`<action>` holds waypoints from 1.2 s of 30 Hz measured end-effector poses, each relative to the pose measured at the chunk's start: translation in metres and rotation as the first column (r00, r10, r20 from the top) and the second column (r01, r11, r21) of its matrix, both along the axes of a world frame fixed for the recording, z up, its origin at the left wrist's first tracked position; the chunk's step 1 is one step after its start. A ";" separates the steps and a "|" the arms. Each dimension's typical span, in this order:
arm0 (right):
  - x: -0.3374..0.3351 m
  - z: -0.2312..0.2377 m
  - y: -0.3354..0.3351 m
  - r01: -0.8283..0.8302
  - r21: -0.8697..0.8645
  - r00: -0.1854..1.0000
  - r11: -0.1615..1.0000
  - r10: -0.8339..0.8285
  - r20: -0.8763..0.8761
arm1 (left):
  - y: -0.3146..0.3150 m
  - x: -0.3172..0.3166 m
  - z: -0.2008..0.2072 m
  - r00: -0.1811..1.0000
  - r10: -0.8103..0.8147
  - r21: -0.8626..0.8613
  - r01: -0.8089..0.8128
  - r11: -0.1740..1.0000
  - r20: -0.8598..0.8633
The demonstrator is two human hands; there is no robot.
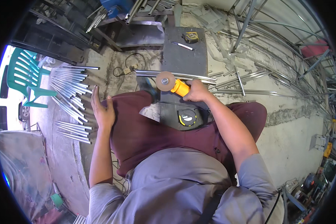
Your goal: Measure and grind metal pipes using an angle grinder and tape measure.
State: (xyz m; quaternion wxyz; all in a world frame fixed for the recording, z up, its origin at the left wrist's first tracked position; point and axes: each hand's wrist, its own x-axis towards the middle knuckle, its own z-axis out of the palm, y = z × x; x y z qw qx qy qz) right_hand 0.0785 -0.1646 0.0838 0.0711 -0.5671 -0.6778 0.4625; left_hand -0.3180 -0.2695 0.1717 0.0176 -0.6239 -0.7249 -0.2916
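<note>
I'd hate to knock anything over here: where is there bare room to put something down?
The bench is bare between the marker and the tubes. The concrete floor right of the person's knee is also open. It is crowded left of the left hand, where cut pipes lie fanned out, and beyond the right hand holding the grinder.

A green plastic chair (24,76) stands at far left beside a fanned pile of cut metal tubes (71,99) on the concrete floor (291,138); a yellow tape measure (192,36) and a marker pen (183,46) lie on the bench (186,59); curved metal frames (276,44) lie at right; a second tape measure (186,117) sits nearer.
</note>
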 end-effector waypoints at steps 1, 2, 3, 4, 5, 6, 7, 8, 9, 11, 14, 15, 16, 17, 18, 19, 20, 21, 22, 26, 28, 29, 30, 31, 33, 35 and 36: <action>0.000 0.001 -0.002 -0.045 0.074 0.996 0.996 0.039 0.081 | 0.001 0.002 -0.002 1.000 -0.012 -0.026 0.012 1.000 -0.021; -0.001 0.003 -0.004 -0.099 0.133 0.976 0.986 0.070 0.204 | 0.005 0.005 -0.004 0.999 -0.036 -0.025 0.035 0.999 -0.013; -0.001 0.007 -0.007 -0.090 0.143 0.983 0.986 0.065 0.173 | 0.008 0.008 -0.005 0.999 -0.047 -0.012 0.047 0.999 0.001; 0.000 0.012 -0.013 -0.085 0.193 0.979 0.977 0.046 0.198 | 0.012 0.011 -0.005 0.997 -0.073 -0.030 0.074 0.997 0.027; -0.001 0.017 -0.022 -0.079 0.234 0.968 0.969 0.018 0.251 | 0.016 0.015 -0.005 0.993 -0.111 -0.043 0.113 0.993 0.039; -0.003 0.021 -0.035 -0.088 0.307 0.946 0.948 -0.017 0.324 | 0.019 0.020 -0.004 0.992 -0.107 -0.047 0.110 0.993 0.060; -0.003 0.025 -0.051 -0.102 0.523 0.966 0.846 -0.042 0.256 | 0.024 0.025 -0.002 0.989 -0.141 0.000 0.141 0.990 0.044; 0.001 0.029 -0.067 -0.233 0.584 0.957 0.778 0.077 0.278 | 0.029 0.030 0.001 0.982 -0.188 0.035 0.187 0.982 0.014; 0.001 0.029 -0.082 -0.352 0.576 0.930 0.737 0.207 0.304 | 0.033 0.034 0.005 0.984 -0.175 0.058 0.173 0.983 0.032; 0.000 0.025 -0.111 -0.511 0.491 0.857 0.705 0.375 0.353 | 0.038 0.043 0.018 0.949 -0.238 -0.163 0.273 0.948 0.206; -0.006 0.021 -0.121 -0.610 0.460 0.782 0.645 0.394 0.484 | 0.036 0.075 0.032 0.838 -0.317 -0.230 0.448 0.864 0.444; -0.006 0.026 -0.119 -0.611 0.450 0.782 0.651 0.409 0.471 | 0.035 0.084 0.037 0.776 -0.298 -0.350 0.544 0.762 0.556; -0.008 0.035 -0.116 -0.639 0.361 0.751 0.679 0.446 0.487 | 0.032 0.094 0.043 0.728 -0.417 -0.293 0.631 0.719 0.545; -0.008 0.048 -0.114 -0.615 0.440 0.782 0.654 0.436 0.445 | 0.029 0.104 0.049 0.668 -0.505 -0.273 0.712 0.647 0.546; -0.002 0.068 -0.117 -0.444 0.443 0.896 0.779 0.369 0.248 | 0.027 0.113 0.055 0.674 -0.493 -0.275 0.703 0.656 0.550; 0.004 0.091 -0.119 -0.260 0.421 0.963 0.869 0.267 0.043 | 0.026 0.123 0.061 0.591 -0.515 -0.237 0.768 0.595 0.621; 0.007 0.113 -0.117 -0.262 0.385 0.963 0.885 0.267 0.042 | 0.025 0.133 0.067 0.497 -0.536 -0.191 0.829 0.526 0.683; 0.011 0.135 -0.112 -0.201 0.448 0.965 0.871 0.256 -0.064 | 0.026 0.141 0.073 0.496 -0.529 -0.191 0.828 0.527 0.689; 0.014 0.155 -0.103 -0.136 0.492 0.959 0.860 0.240 -0.154 | 0.029 0.150 0.080 0.447 -0.486 -0.173 0.844 0.508 0.751; 0.012 0.213 -0.070 -0.071 0.699 0.947 0.712 0.268 -0.176 | 0.053 0.175 0.104 0.376 -0.429 -0.115 0.846 0.520 0.822; 0.013 0.229 -0.059 -0.136 0.689 0.967 0.711 0.245 -0.062 | 0.066 0.178 0.114 0.446 -0.369 -0.192 0.810 0.554 0.815; 0.012 0.232 -0.052 -0.196 0.674 0.975 0.712 0.218 0.053 | 0.074 0.178 0.115 0.425 -0.377 -0.164 0.813 0.558 0.823; 0.009 0.228 -0.042 -0.179 0.732 0.975 0.658 0.216 0.044 | 0.083 0.177 0.115 0.465 -0.451 -0.169 0.815 0.554 0.762; 0.008 0.226 -0.035 -0.172 0.732 0.975 0.659 0.222 0.029 | 0.093 0.176 0.113 0.500 -0.520 -0.174 0.815 0.552 0.693; 0.009 0.215 -0.023 -0.276 0.753 0.961 0.598 0.183 0.207 | 0.116 0.170 0.102 0.510 -0.527 -0.167 0.807 0.566 0.680; 0.019 0.200 -0.008 -0.286 0.730 0.958 0.621 0.163 0.237 | 0.146 0.149 0.086 0.459 -0.424 -0.127 0.781 0.612 0.781; 0.031 0.192 0.003 -0.257 0.653 0.958 0.712 0.098 0.270 | 0.171 0.135 0.076 0.408 -0.327 -0.110 0.750 0.652 0.852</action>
